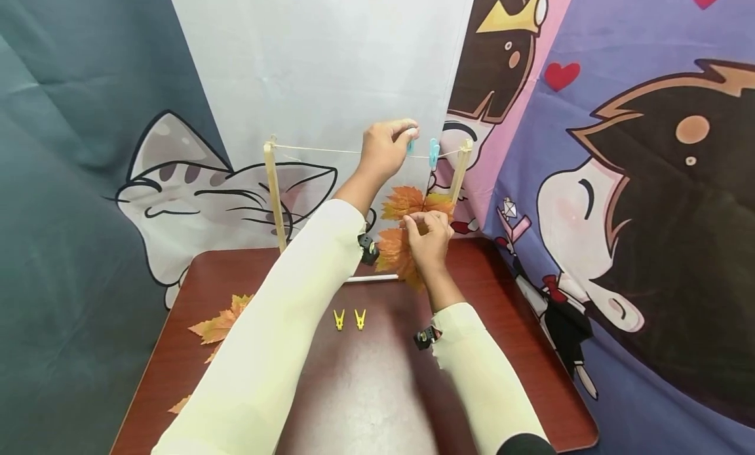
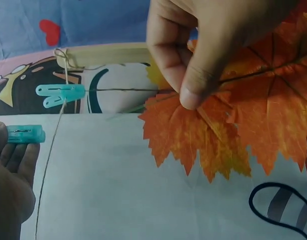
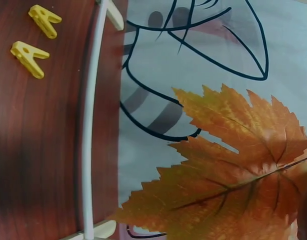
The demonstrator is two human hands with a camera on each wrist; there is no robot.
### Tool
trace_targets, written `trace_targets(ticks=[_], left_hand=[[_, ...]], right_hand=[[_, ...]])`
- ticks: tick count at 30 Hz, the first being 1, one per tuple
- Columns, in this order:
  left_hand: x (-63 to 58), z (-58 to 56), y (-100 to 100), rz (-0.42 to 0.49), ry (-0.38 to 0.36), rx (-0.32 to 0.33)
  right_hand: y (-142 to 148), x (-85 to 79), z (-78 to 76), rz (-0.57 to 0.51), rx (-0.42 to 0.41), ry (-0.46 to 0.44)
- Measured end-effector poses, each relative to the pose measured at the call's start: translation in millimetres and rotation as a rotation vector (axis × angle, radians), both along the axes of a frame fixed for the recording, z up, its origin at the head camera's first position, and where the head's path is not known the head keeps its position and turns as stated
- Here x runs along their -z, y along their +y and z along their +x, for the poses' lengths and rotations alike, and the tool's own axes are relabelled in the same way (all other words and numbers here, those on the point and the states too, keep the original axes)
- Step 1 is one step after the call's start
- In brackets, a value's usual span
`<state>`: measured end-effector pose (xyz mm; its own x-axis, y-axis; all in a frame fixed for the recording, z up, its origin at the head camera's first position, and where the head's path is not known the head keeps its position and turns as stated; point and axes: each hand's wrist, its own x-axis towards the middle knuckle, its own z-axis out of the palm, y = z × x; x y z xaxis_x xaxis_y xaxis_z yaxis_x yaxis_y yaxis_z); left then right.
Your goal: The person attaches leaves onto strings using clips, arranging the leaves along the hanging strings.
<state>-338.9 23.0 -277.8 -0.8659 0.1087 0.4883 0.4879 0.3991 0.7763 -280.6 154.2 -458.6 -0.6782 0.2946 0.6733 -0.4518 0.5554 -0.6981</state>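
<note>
My left hand (image 1: 382,150), raised at the string (image 1: 330,149), pinches a light blue clothespin (image 2: 26,134) between thumb and fingers. A second blue clothespin (image 1: 434,153) is clipped on the string to its right, with a thin dark stem running from it toward the orange maple leaves. Lower down, my right hand (image 1: 429,238) pinches an orange maple leaf (image 2: 278,105) between thumb and forefinger near its stem end. Another maple leaf (image 2: 193,137) overlaps it behind the thumb. In the right wrist view, a leaf (image 3: 253,175) spreads wide, and the hand is mostly hidden.
The string is tied between two wooden posts (image 1: 274,196) above a white bar (image 1: 371,278). Two yellow clothespins (image 1: 339,320) lie on the brown table (image 1: 366,389). More maple leaves (image 1: 219,324) lie at the left, partly behind my left sleeve. Printed cloth hangs behind.
</note>
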Motion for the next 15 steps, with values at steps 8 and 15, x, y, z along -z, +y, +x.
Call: trace_targets(ticks=[8,15], left_hand=[[0.3,-3.5,-3,-0.115,-0.037,-0.022],[0.5,-6.9,-4,-0.132,-0.008,-0.021]], right_hand=[[-3,-17.8,-8.6,-0.001,0.063,-0.124],[-6,-28.7,-13.6,0.042,0.108,-0.171]])
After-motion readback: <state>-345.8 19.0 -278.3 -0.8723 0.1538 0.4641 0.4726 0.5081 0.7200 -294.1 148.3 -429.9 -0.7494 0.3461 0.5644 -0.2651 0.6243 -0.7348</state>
